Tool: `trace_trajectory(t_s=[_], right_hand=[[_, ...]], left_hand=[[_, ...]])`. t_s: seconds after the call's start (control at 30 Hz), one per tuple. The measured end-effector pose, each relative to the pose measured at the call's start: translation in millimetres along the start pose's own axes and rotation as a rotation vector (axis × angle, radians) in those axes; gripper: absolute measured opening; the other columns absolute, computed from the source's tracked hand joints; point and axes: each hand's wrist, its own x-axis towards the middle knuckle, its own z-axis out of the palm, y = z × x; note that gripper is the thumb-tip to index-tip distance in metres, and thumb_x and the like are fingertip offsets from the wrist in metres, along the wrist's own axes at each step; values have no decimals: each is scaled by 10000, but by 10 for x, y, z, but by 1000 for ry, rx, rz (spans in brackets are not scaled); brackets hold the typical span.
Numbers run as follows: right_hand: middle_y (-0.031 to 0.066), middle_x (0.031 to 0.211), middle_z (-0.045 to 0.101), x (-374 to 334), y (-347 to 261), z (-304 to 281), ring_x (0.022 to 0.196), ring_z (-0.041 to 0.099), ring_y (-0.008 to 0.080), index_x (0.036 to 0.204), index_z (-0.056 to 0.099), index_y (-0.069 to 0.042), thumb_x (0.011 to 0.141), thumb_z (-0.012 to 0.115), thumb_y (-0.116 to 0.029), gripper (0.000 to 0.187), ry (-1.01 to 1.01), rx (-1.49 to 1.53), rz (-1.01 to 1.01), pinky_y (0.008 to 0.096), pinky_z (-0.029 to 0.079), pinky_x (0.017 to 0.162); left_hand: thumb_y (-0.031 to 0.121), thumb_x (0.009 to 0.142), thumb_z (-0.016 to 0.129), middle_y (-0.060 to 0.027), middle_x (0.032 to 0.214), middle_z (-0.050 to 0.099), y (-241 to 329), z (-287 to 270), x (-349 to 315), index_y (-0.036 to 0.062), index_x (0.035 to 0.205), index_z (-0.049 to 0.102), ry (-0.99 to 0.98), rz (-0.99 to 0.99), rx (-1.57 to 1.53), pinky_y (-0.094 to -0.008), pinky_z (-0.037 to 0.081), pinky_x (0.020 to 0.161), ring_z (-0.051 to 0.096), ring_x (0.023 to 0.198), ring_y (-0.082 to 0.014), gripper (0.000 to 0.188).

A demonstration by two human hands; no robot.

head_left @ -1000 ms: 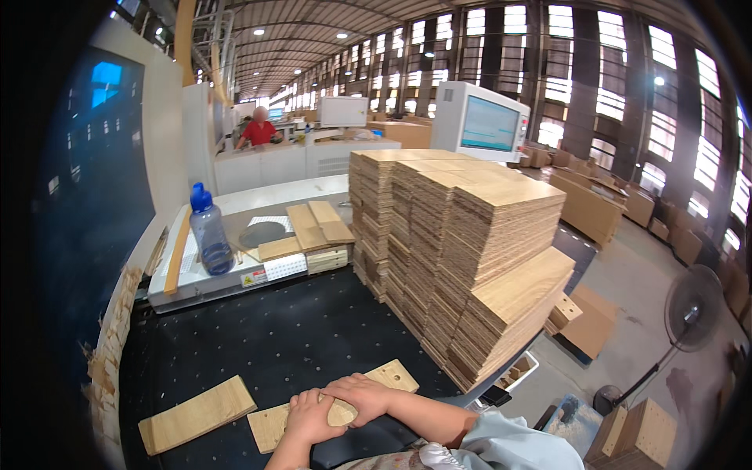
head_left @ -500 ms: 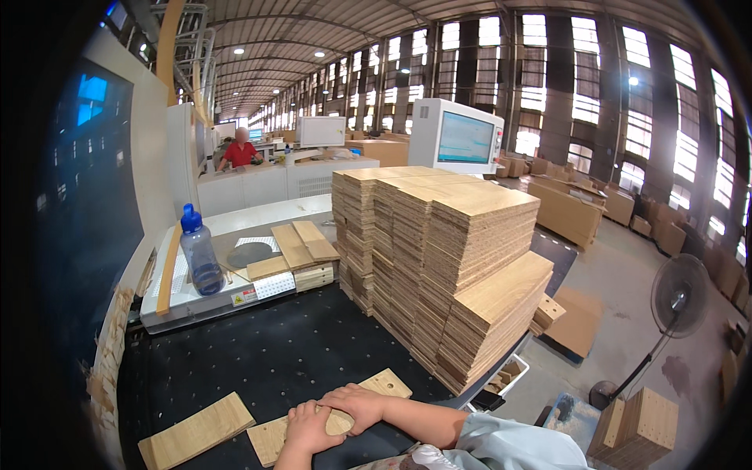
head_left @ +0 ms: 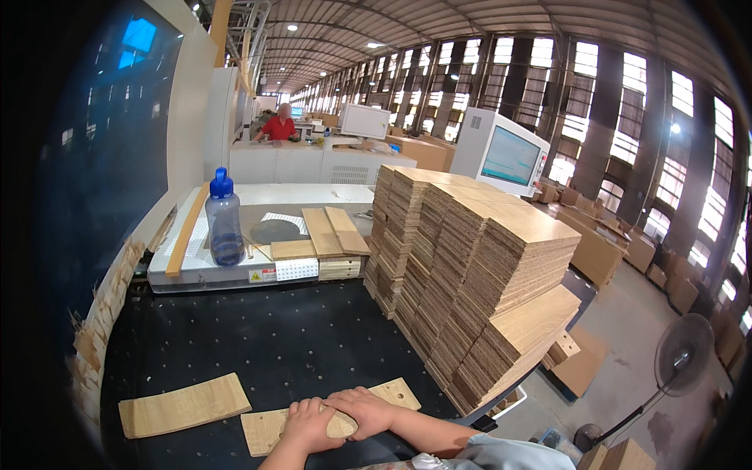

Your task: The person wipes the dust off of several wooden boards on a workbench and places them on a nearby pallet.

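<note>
Clock centred on table, wearer at 6. Loose board at 8. Second board at 5, under left hand and right hand. Board stacks at 2–3. Machine bed at 12, past far edge; bottle on it at 11, short boards at 1. Monitor at 2, behind stacks.

Bright daylight enters through windows; lamps glow overhead; blue glare marks the dark panel; edges curve into black; the fan seems blurred.
</note>
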Motion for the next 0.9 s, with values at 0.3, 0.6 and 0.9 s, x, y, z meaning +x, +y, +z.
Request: trace_trajectory(t_s=[0.3, 0.6, 0.9], right_hand=[[153, 1307, 488, 7, 40, 56, 1209, 461, 313, 1390, 388, -82, 545, 809, -241, 958, 64, 19, -38, 416, 339, 977], [146, 1304, 489, 14, 36, 24, 1210, 460, 303, 1389, 387, -83, 540, 806, -226, 957, 53, 37, -33, 400, 329, 970], [155, 1322, 486, 13, 23, 2, 1215, 462, 315, 1373, 415, -86, 544, 819, -245, 935, 40, 56, -29, 407, 330, 979]], left_hand=[[504, 533, 780, -114, 1185, 503, -1, -6, 7, 140, 1166, 605, -25, -22, 49, -429, 295, 979, 429, 1154, -288, 750], [504, 535, 782, -136, 1216, 490, -11, -29, 20, 118, 1156, 621, -43, -22, 19, -420, 280, 1002, 417, 1167, -299, 749], [495, 532, 788, -148, 1221, 490, 0, -31, 17, 111, 1160, 621, -39, -20, 16, -427, 278, 1006, 414, 1183, -305, 755]])
